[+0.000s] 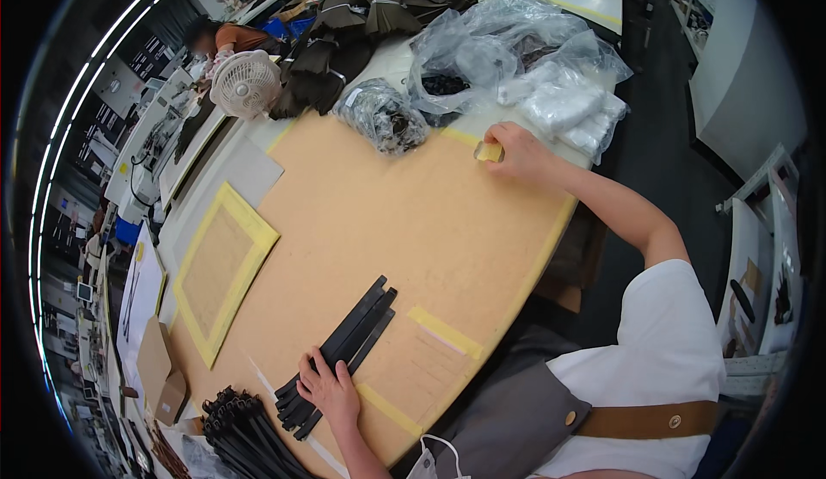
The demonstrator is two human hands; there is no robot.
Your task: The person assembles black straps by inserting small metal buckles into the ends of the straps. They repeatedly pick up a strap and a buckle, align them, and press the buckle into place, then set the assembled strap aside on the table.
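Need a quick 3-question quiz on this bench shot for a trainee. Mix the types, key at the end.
1. What colour is the small item in the right grip?
2. True or false: the left grip is well clear of the black strips.
3. Which is nearest the right grip?
a) the fan
b) the plastic bags
c) the black strips

Key:
1. Yellow.
2. False; it rests on them.
3. b.
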